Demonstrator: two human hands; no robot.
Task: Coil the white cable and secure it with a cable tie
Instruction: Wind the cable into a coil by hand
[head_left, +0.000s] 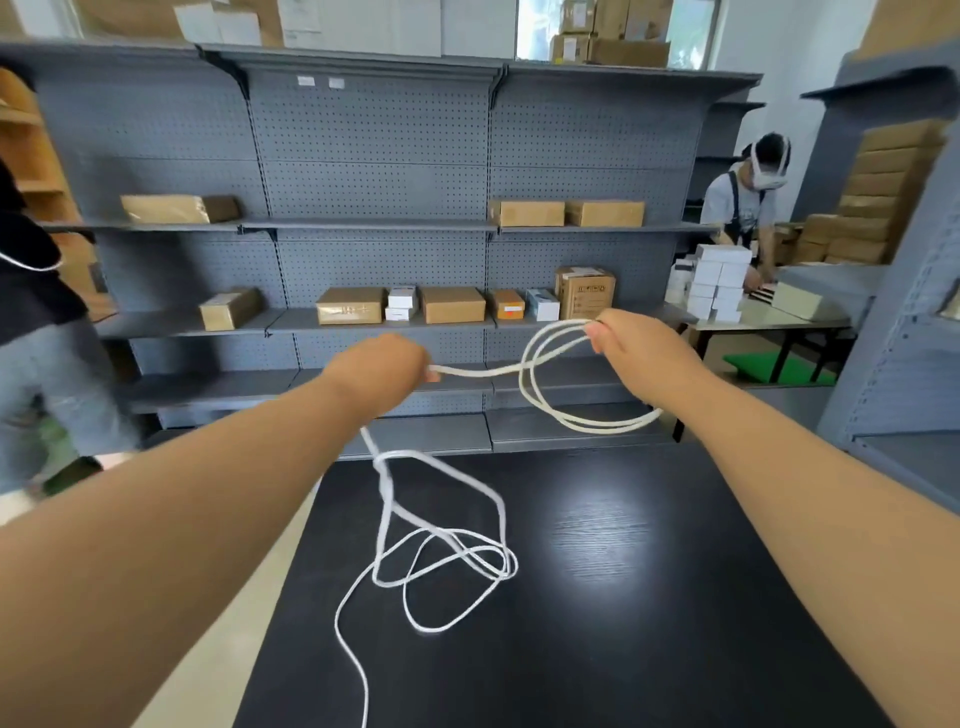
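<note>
White cable (470, 370), one, looped in right hand (641, 356), pinched by left hand (382, 369)

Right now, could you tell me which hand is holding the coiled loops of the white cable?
The right hand holds the loops of the white cable; the left hand grips only a single strand leading down to the table.

Forearms (218, 499), left hand (382, 371) and right hand (641, 358) are bare.
</note>
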